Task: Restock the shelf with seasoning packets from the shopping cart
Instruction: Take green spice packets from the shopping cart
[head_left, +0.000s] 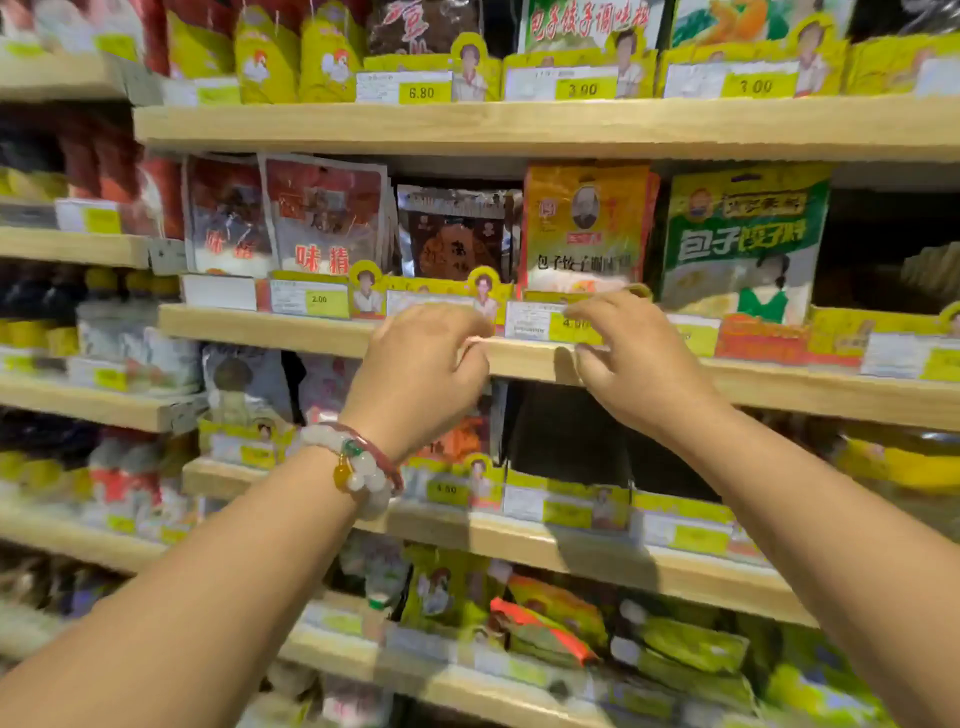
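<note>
— Where are the hands?
— Both at the front edge of the middle shelf (260, 327). The right hand (644, 364) pinches the yellow tag (535, 325), fingers over its top and thumb under it.
— And the left hand (421, 374)?
— Its fingers curl at the tag's left end; I cannot tell if they grip it. A bracelet (358, 462) circles that wrist.
— The packets (322, 218)?
— Upright on the shelf. The orange packet (584, 223) stands just behind the tag, with a green packet (743, 244) beside it.

Both forearms reach forward, up; left hand (421, 374), right hand (641, 364) close together, backs up, fingers curled; grip unclear.
</note>
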